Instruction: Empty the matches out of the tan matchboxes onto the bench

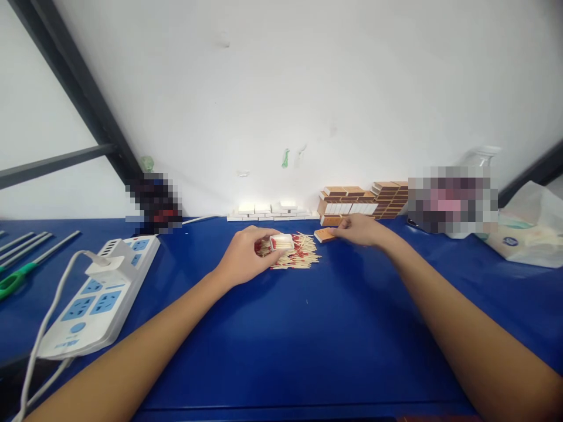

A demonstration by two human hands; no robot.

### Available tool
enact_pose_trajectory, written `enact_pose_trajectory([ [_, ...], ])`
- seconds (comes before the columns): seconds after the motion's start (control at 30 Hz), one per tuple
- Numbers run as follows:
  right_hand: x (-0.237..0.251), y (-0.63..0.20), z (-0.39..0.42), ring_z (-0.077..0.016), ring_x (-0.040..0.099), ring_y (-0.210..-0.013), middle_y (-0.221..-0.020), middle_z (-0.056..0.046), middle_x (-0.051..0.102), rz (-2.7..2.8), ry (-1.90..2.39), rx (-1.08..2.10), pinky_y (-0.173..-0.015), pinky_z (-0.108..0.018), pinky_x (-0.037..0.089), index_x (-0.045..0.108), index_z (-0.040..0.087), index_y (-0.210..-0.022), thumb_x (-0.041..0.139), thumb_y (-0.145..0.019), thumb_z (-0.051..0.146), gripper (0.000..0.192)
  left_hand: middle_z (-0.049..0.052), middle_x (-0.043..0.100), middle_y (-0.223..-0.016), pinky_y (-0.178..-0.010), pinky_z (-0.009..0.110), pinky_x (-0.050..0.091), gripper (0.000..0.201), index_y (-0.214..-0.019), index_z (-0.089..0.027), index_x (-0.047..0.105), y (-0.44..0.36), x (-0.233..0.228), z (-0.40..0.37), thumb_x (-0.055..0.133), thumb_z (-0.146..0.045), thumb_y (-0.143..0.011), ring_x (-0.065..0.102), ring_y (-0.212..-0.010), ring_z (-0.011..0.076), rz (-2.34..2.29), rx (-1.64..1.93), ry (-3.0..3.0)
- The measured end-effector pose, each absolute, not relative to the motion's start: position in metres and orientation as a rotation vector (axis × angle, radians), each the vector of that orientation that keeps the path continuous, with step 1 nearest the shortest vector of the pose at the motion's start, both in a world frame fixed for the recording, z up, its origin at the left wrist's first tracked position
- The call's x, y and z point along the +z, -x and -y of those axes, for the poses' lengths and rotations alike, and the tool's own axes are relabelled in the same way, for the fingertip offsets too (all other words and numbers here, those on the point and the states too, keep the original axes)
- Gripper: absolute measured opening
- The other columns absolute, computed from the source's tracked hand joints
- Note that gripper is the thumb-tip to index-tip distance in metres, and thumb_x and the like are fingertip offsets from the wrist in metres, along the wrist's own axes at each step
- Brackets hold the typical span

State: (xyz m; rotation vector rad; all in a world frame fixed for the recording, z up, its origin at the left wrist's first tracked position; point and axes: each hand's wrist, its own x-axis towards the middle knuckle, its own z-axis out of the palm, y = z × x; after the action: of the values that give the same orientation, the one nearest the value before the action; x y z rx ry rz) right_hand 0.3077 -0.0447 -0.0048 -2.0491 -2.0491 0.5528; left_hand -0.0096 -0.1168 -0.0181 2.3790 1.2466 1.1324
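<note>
- Left hand [244,253]: fingers curled around a small white cardboard matchbox tray [281,241], pinched between thumb and fingertips; tray sits level, just above the match pile, long side facing the camera.
- Tray contents: red-tipped matches show at its left end; how full it is cannot be told.
- Right hand [358,230]: fingers narrowly closed, tips resting on a small orange-brown matchbox sleeve [325,235] that lies flat on the blue table top [281,340]; whether the sleeve is lifted or only touched cannot be told.
- Pose: both forearms stretch forward from the near corners of the view, palms down, wrists low over the table; hands near each other, not touching.
- Loose pile of wooden matches with red heads [297,255]: lies on the table directly under and to the right of the left hand, between the two hands.
- Row of white empty trays [268,212]: stacked low against the white wall, behind the pile.
- Stack of orange-brown matchboxes [365,202]: against the wall, just behind the right hand, several layers high.
- White power strip with blue sockets [103,290]: far left, one white plug inserted, cable trailing toward the near edge.
- Green-handled tool and grey metal rods [21,252]: left edge of the table.
- Crumpled white plastic bag [528,231]: far right.
</note>
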Motion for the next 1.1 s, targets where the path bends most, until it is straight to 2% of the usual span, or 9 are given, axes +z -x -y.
enact_pose_trajectory([
  [0.13,0.002,-0.292,0.053,-0.0144,0.051,-0.058,-0.064,-0.002,0.060,2.002,1.806,0.328,-0.055,-0.029,0.034,0.066,0.018,-0.073,0.072,-0.083,0.040,0.025,0.004,0.077,-0.111,-0.085,0.039,0.056,0.033,-0.117,-0.028,0.076,0.007,-0.014,0.121,0.078,-0.038,-0.085,0.067,-0.098,0.0225,-1.182,1.137,-2.441],
  [0.2,0.009,-0.279,0.063,-0.0139,0.049,-0.058,-0.063,-0.001,0.058,2.067,1.594,0.495,-0.056,-0.029,0.034,0.071,0.018,-0.079,0.069,-0.086,0.047,0.030,0.004,0.077,-0.108,-0.084,0.039,0.056,0.036,-0.119,-0.029,0.075,0.006,-0.013,0.123,0.079,-0.037,-0.085,0.066,-0.097,0.0222,-1.152,1.122,-2.449],
  [0.3,0.018,-0.260,0.082,-0.0117,0.043,-0.053,-0.058,0.002,0.052,2.133,1.335,0.985,-0.052,-0.027,0.031,0.076,0.019,-0.091,0.065,-0.088,0.062,0.044,0.004,0.075,-0.102,-0.080,0.038,0.056,0.041,-0.123,-0.030,0.074,0.005,-0.013,0.124,0.082,-0.036,-0.083,0.065,-0.092,0.0212,-1.107,1.103,-2.446],
  [0.43,0.020,-0.244,0.096,-0.0092,0.038,-0.051,-0.057,0.003,0.051,2.083,1.231,1.306,-0.047,-0.025,0.024,0.075,0.019,-0.088,0.067,-0.086,0.067,0.048,0.004,0.073,-0.101,-0.078,0.037,0.055,0.042,-0.123,-0.029,0.074,0.005,-0.016,0.123,0.083,-0.034,-0.082,0.064,-0.091,0.0212,-1.091,1.086,-2.453],
  [0.6,0.014,-0.240,0.094,-0.0084,0.038,-0.048,-0.056,0.003,0.053,2.000,1.292,1.395,-0.045,-0.024,0.024,0.075,0.018,-0.088,0.073,-0.083,0.062,0.045,0.004,0.073,-0.102,-0.080,0.037,0.055,0.044,-0.125,-0.030,0.073,0.006,-0.017,0.122,0.083,-0.036,-0.083,0.064,-0.093,0.0216,-1.101,1.057,-2.441],
  [0.7,0.014,-0.241,0.092,-0.0081,0.038,-0.048,-0.055,0.002,0.052,1.959,1.296,1.426,-0.044,-0.024,0.021,0.073,0.018,-0.083,0.073,-0.083,0.062,0.045,0.003,0.075,-0.110,-0.089,0.040,0.055,0.043,-0.126,-0.031,0.072,0.005,-0.016,0.122,0.082,-0.035,-0.084,0.063,-0.103,0.0227,-1.087,1.077,-2.453],
  [0.83,0.013,-0.245,0.090,-0.0084,0.037,-0.047,-0.053,0.002,0.051,1.909,1.339,1.341,-0.043,-0.024,0.021,0.072,0.018,-0.077,0.073,-0.082,0.064,0.046,0.004,0.076,-0.114,-0.096,0.042,0.053,0.040,-0.122,-0.028,0.071,0.006,-0.014,0.120,0.080,-0.038,-0.086,0.064,-0.107,0.0231,-1.097,1.256,-2.466],
  [0.97,0.012,-0.245,0.079,-0.0085,0.035,-0.045,-0.051,0.001,0.050,1.748,1.403,1.213,-0.042,-0.026,0.022,0.070,0.018,-0.073,0.074,-0.081,0.065,0.048,0.004,0.076,-0.102,-0.090,0.041,0.054,0.017,-0.108,-0.023,0.073,0.011,-0.014,0.114,0.070,-0.034,-0.094,0.067,-0.097,0.0217,-1.273,1.538,-2.398],
  [1.1,0.019,-0.230,0.058,-0.0081,0.033,-0.043,-0.050,0.000,0.050,1.711,1.421,1.103,-0.040,-0.026,0.021,0.071,0.018,-0.075,0.070,-0.086,0.063,0.046,0.003,0.076,-0.093,-0.086,0.038,0.054,0.012,-0.102,-0.022,0.072,0.020,-0.014,0.105,0.066,-0.029,-0.096,0.067,-0.090,0.0206,-1.443,1.648,-2.320],
])
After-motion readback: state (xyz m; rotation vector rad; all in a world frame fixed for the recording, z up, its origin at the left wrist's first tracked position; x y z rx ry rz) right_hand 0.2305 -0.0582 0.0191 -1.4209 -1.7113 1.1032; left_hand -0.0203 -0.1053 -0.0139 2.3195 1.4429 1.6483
